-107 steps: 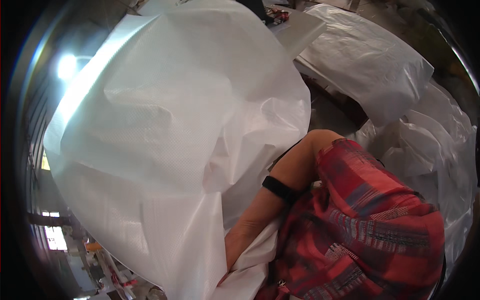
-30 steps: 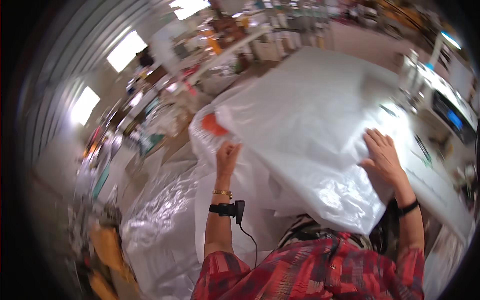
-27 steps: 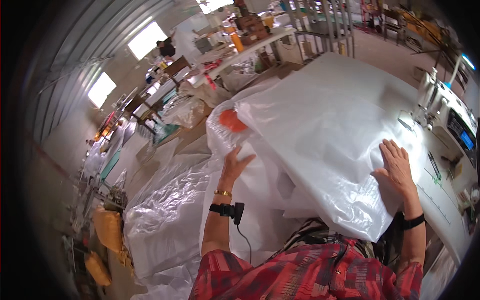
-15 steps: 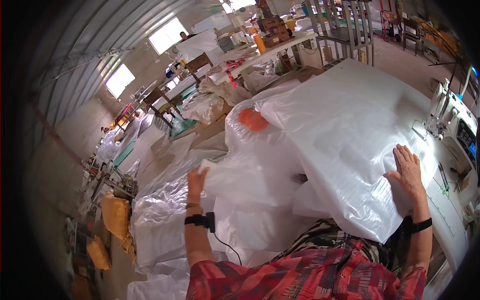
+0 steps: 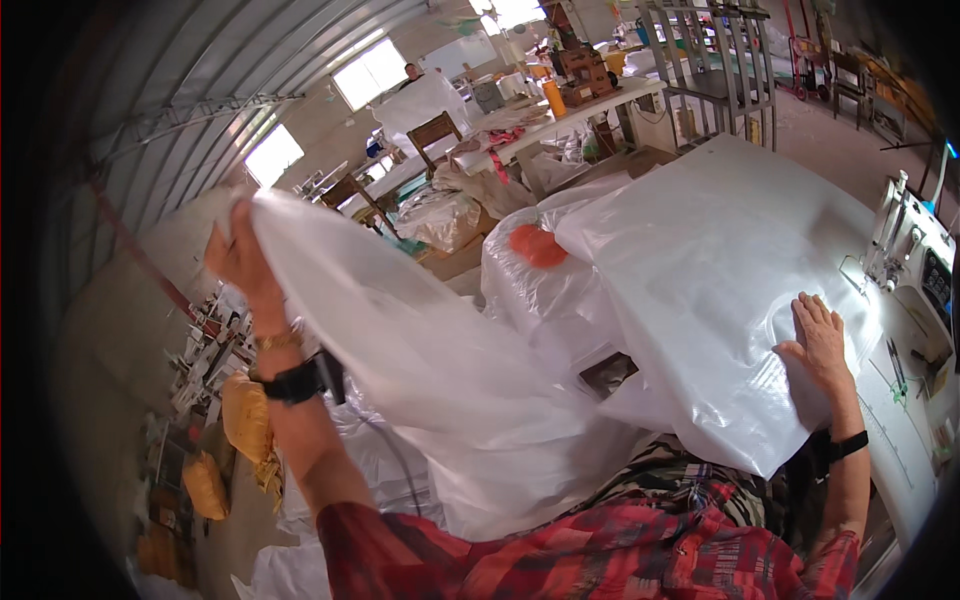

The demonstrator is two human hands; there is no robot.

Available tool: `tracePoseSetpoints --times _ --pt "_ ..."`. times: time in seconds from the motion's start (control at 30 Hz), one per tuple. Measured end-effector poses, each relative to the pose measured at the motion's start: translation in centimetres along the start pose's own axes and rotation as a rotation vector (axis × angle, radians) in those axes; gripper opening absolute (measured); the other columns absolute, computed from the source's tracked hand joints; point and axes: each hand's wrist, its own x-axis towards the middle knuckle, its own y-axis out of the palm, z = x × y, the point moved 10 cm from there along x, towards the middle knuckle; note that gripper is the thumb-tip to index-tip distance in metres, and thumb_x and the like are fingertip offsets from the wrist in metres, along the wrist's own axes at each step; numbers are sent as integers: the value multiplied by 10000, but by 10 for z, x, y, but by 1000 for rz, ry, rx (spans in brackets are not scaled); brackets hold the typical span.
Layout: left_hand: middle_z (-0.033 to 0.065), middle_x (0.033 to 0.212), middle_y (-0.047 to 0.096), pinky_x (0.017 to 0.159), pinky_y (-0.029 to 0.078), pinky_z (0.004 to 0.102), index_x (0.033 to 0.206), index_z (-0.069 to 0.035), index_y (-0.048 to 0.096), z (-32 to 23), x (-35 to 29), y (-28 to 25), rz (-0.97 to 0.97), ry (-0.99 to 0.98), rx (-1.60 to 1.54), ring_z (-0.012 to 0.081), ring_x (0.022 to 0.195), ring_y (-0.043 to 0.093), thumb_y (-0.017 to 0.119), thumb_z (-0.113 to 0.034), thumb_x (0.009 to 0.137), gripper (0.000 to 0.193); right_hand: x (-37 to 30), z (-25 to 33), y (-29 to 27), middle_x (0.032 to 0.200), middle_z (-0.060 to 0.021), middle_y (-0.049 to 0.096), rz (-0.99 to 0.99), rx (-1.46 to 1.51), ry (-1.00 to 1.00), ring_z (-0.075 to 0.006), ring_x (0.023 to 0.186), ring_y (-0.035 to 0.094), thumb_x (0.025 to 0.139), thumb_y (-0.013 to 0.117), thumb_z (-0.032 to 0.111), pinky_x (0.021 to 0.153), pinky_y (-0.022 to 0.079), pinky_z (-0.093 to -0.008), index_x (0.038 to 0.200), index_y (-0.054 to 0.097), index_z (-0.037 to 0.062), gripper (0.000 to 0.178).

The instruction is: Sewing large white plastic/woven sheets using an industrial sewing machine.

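Holding white sheeting [image 5: 440, 350] in left hand [image 5: 242, 256]; right hand [image 5: 820, 342] flat

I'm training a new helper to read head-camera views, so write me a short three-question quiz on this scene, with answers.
1. What does the left hand hold up?
2. True or false: the right hand is closed in a fist.
3. In the picture, where does the sewing machine stand from the right hand? (a) to its lower left; (b) to its upper right; (c) straight below it.

Key:
1. The edge of a white sheet.
2. False: it lies open and flat on white material.
3. b
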Motion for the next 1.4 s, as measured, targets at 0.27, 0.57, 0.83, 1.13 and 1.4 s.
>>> tracePoseSetpoints --times 0.27,0.57,0.83,1.13,1.4 --pt "72 851 706 670 545 314 873 -58 726 -259 -102 252 446 378 -916 217 782 682 776 -52 725 156 -11 -1 -9 1448 -98 464 -78 55 -103 -287 1370 377 730 641 620 1086 281 -451 1372 500 85 849" --pt "98 650 592 605 497 401 706 -66 573 -518 -296 306 887 744 -1588 325 654 618 733 -472 747 439 -26 -68 21 1347 -138 533 54 638 -45 -330 1294 440 778 715 501 1048 355 -448 1301 555 89 684" --pt "152 577 574 586 480 425 774 -44 579 -487 -367 426 1086 319 -1359 360 595 604 713 -485 787 461 -11 -11 -6 1264 -155 560 106 395 -306 -362 1245 462 799 696 481 1038 364 -461 1262 565 76 629" --pt "197 641 593 612 480 417 782 -8 608 -466 -418 483 1347 -1 -1414 354 609 590 691 -484 820 485 -10 3 -21 1277 -175 535 102 262 -342 -381 1257 412 828 647 444 1074 231 -526 1258 565 75 573" --pt "218 710 624 642 482 412 772 13 617 -463 -427 489 1499 -123 -1443 351 661 612 706 -508 796 529 -7 -12 -23 1260 -171 549 193 516 -213 -361 1235 429 841 660 372 1079 218 -480 1190 620 73 461"
